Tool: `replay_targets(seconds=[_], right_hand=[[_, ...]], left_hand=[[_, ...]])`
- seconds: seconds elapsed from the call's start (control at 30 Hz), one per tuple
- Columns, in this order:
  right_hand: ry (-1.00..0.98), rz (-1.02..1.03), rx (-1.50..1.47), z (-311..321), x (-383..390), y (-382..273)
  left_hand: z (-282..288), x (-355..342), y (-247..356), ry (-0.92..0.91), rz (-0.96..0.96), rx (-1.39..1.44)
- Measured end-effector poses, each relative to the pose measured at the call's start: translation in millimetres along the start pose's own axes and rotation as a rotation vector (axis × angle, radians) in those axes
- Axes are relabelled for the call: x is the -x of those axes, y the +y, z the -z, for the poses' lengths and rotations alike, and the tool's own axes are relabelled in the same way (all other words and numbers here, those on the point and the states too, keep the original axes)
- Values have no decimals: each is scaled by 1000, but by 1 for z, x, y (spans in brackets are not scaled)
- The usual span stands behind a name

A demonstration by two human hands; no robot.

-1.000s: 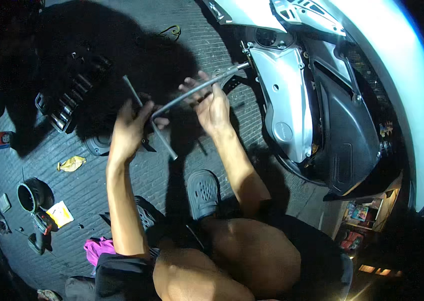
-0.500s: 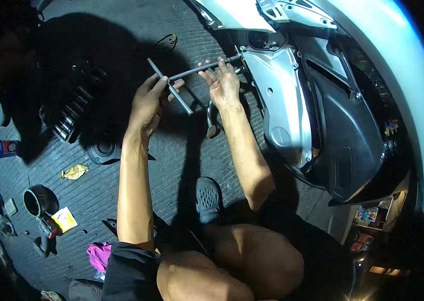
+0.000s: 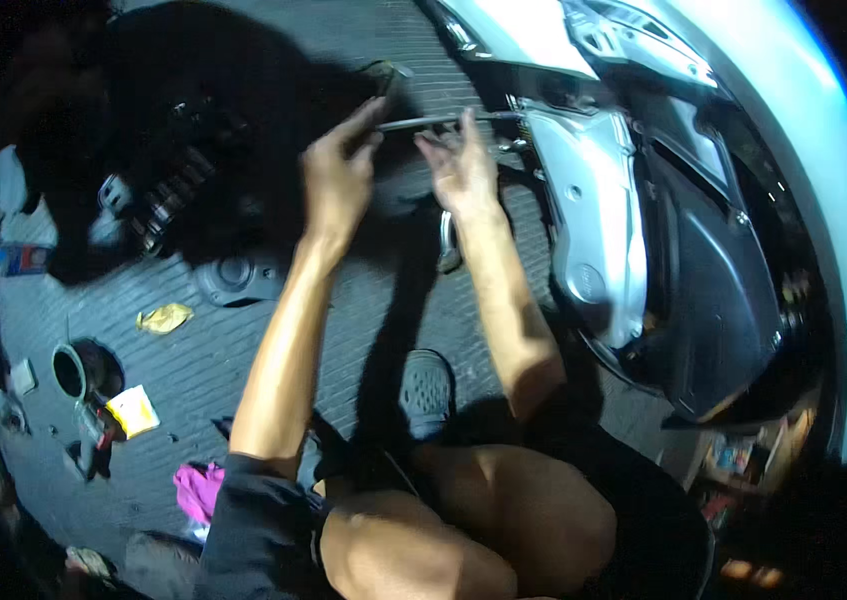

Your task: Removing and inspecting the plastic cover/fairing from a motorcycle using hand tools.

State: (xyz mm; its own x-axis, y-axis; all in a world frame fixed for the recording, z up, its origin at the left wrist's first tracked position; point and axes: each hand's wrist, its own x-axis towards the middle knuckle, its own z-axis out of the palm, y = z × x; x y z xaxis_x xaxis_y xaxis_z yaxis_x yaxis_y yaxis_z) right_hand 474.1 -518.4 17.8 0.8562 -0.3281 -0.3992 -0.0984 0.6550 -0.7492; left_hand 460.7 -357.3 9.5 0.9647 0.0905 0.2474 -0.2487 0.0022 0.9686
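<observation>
A long-shafted T-handle wrench [image 3: 405,124] runs sideways to the front of the pale scooter engine cover [image 3: 598,215]. My left hand [image 3: 338,175] is closed about its handle end, hiding most of the crossbar; blur softens the fingers. The far tip meets the edge of the engine among small dark parts, and the exact contact is hard to see. Just below the shaft, my right hand [image 3: 465,170] has its palm up and fingers spread, beside or lightly under the rod. Below the shaft, near my right wrist, a bent metal lever [image 3: 446,240] hangs.
White scooter bodywork [image 3: 793,80] curves along the right. Sockets [image 3: 178,190] lie in shadow on the ribbed floor at left. Nearby are a round-holed cover [image 3: 235,277], a dry leaf [image 3: 164,318], a black ring-shaped part [image 3: 71,372], a yellow-white packet [image 3: 133,411] and a pink cloth [image 3: 199,490].
The wrench's crossbar has turned, and my left hand has rolled over it with the fingers pointing upward. My right hand stays by the shaft, its fingers more apart. The whole view has shifted slightly.
</observation>
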Motion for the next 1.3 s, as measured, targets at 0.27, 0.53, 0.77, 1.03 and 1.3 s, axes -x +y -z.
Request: replay_targets(seconds=[0.27, 0.53, 0.77, 1.03, 1.3], right_hand=[[-166, 40, 59, 7, -9, -7], [-280, -11, -334, -7, 3, -10], [-203, -134, -348, 0, -3, -26], [-93, -220, -586, 13, -35, -20], [171, -173, -421, -5, -20, -23]], left_hand=[[-3, 24, 21, 191, -264, -251], [25, 9, -5, -57, 532, 120], [4, 17, 43, -273, 328, 285], [6, 41, 9, -329, 656, 433], [12, 15, 27, -119, 394, 341]])
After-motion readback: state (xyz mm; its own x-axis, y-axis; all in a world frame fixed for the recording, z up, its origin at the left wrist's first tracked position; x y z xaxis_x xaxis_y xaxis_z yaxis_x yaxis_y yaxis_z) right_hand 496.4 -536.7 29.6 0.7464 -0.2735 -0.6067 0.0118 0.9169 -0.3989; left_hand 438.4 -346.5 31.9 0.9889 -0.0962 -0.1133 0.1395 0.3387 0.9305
